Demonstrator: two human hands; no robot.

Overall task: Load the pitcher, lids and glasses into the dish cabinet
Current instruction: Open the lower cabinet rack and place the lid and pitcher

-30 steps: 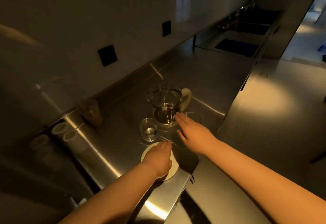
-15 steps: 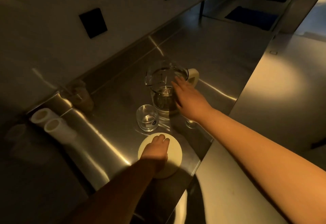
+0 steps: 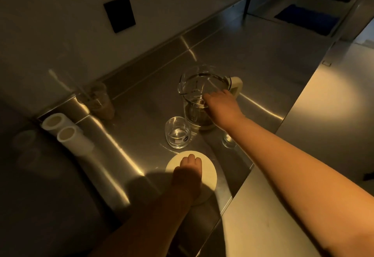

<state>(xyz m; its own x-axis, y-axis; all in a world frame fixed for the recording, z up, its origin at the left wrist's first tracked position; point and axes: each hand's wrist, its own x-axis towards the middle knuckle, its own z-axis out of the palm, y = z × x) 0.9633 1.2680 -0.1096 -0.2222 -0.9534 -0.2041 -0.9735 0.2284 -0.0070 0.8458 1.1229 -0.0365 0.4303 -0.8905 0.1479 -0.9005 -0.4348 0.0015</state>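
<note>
A clear glass pitcher [image 3: 199, 86] with a cream handle stands on the steel counter [image 3: 253, 58]. My right hand [image 3: 221, 106] reaches over its near rim, fingers on the glass wall. A short clear glass [image 3: 177, 132] stands just in front of the pitcher. A second glass [image 3: 228, 141] is mostly hidden under my right forearm. A round cream lid [image 3: 209, 172] lies flat near the counter's front edge, and my left hand [image 3: 189, 173] rests on top of it, fingers together.
Two white tubes [image 3: 66, 133] lie at the left on the counter, beside a brownish tumbler [image 3: 99, 100]. Black wall plates [image 3: 119, 14] sit above the backsplash. A sink with a blue mat [image 3: 307, 19] is at the far right. A lower steel surface [image 3: 327, 102] runs along the right.
My right hand has moved forward from beside the pitcher's base up onto its rim. My left hand stays on the lid. The view has tilted downward and closer.
</note>
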